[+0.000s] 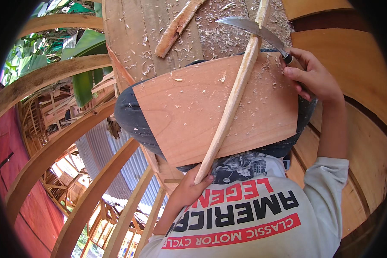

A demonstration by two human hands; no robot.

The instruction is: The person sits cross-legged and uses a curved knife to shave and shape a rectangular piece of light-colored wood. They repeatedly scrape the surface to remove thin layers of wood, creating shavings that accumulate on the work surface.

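Left hand wrapped tight around the near end of a long tapered wooden stick, running up and away across a flat reddish wooden board resting on the lap. Right hand closed round the dark handle of a curved knife, blade reaching leftward from the fist and touching the stick near its far end. Pale wood shavings scattered on the board just left of the right hand. Beyond both hands, plank flooring littered with more curls, plus a loose strip of offcut wood well apart from the blade.
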